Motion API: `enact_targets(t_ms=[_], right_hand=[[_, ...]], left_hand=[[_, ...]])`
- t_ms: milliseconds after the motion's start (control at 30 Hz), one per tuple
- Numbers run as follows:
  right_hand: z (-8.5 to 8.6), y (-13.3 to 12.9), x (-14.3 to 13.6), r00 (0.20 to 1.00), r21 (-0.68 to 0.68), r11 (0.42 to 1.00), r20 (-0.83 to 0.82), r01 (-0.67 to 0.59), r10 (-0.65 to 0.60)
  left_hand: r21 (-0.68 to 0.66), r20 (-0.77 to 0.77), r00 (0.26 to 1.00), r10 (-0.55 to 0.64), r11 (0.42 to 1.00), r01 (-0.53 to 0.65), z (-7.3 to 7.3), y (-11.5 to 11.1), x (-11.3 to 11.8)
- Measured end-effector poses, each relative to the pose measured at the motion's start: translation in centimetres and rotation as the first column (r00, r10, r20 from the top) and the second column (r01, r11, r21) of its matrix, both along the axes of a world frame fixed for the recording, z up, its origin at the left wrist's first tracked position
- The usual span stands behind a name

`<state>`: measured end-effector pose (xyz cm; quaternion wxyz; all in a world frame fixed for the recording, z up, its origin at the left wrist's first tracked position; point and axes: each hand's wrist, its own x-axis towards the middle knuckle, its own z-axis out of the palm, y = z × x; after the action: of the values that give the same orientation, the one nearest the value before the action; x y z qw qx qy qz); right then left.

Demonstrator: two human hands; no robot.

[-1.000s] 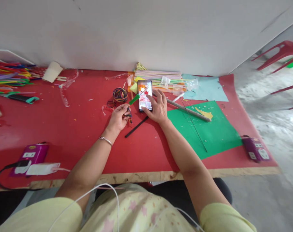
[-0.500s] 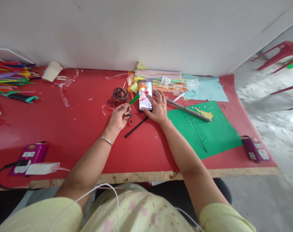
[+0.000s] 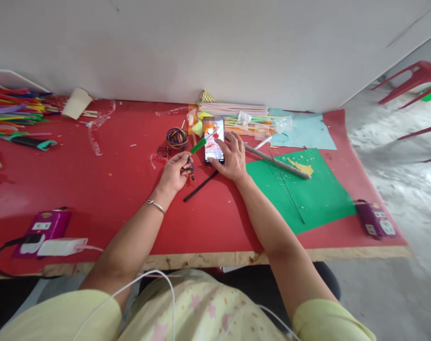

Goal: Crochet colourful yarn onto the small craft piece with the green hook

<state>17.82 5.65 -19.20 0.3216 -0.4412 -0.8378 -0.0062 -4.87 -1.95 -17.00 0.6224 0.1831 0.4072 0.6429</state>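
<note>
My left hand [image 3: 173, 173] is closed in a pinch on a green-handled crochet hook [image 3: 198, 145]. Its handle slants up and right toward the phone. Multicoloured yarn [image 3: 191, 170] dangles in small loops from the same fingers. A ball of multicoloured yarn [image 3: 177, 138] rests just beyond that hand. The phone [image 3: 214, 152] lies face up with a lit picture on its screen. My right hand [image 3: 234, 158] is open over the phone's right side, fingers spread, thumb and forefinger at the screen. Below the phone lies a black stick [image 3: 200, 186].
Right of my hands, a grey fuzzy stick [image 3: 279, 163] and a thin wire [image 3: 288, 189] cross a green sheet [image 3: 318, 203]. Pale stems [image 3: 233, 110] lie along the wall. Purple power strips [image 3: 55, 225] sit near both front corners. Coloured pipe cleaners [image 3: 13, 111] heap at far left.
</note>
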Motion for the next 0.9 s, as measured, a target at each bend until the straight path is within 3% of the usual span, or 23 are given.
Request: enact_targets(t_ms=[900], right_hand=[[0.02,0.05,-0.03,1.000,-0.008,1.000,-0.008,-0.016,0.016]], left_hand=[[0.011,-0.004,1.000,-0.005,1.000,0.005,-0.07,-0.02,0.01]])
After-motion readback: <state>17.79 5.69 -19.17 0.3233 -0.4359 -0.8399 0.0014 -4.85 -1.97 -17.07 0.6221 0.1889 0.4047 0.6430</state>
